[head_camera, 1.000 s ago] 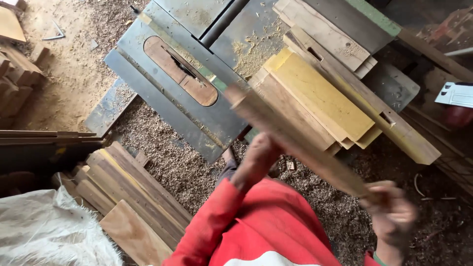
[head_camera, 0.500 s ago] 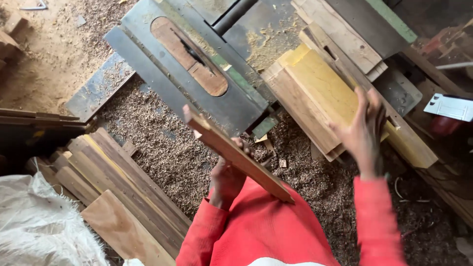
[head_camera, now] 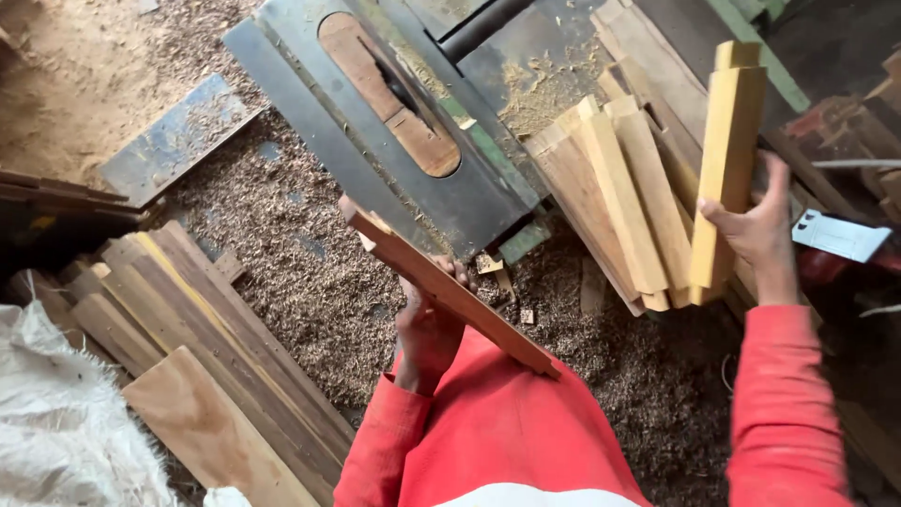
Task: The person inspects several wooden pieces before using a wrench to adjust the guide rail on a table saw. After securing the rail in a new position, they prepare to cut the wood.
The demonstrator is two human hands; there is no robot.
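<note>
Above, right hand (head_camera: 758, 230) with fingers curled around a pale yellow squared wood block (head_camera: 727, 164), held upright; left hand (head_camera: 430, 324) fingers wrapped about a reddish-brown flat plank (head_camera: 446, 289), tilted diagonally.

reddish wooden strip (head_camera: 450, 286) | long, flat, held slanting across the lap || yellow wooden block (head_camera: 727, 164) | squared, held upright above stacked pieces

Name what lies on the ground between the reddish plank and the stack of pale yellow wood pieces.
Head view: sawdust-covered ground with small wood offcuts lies between the reddish plank and pale stack.
</note>
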